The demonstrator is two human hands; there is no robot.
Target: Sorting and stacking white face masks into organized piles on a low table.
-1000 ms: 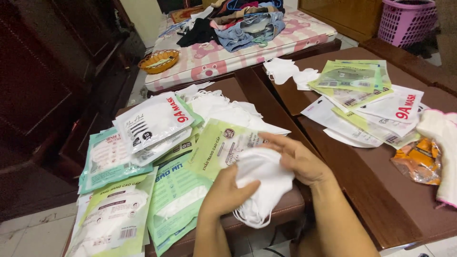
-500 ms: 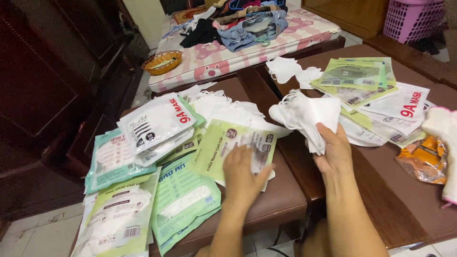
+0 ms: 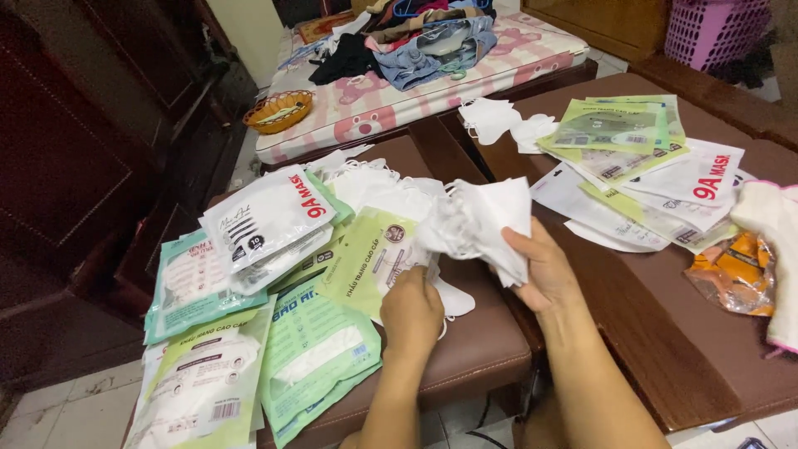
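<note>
My right hand (image 3: 543, 270) grips a bunch of white face masks (image 3: 480, 218), lifted above the gap between a brown padded stool (image 3: 478, 349) and a brown table (image 3: 665, 333). My left hand (image 3: 411, 314) rests on a light green pouch (image 3: 374, 259) lying on the stool, fingers curled at its lower edge over a white mask underneath. Several sealed mask packs (image 3: 258, 220), white and green, lie piled to the left of that hand.
Flat empty pouches (image 3: 640, 158) are stacked on the table at right, with loose white masks (image 3: 499, 123) behind them. An orange snack bag (image 3: 736, 274) and a white cloth (image 3: 777, 241) lie at the right edge. A mattress with clothes (image 3: 432, 41), a small basket (image 3: 278, 111) and a pink basket (image 3: 715, 29) sit beyond.
My right hand lifted the bunch of white masks off the stool, swung it right, then brought it back towards the middle. My left hand moved onto the green pouch.
</note>
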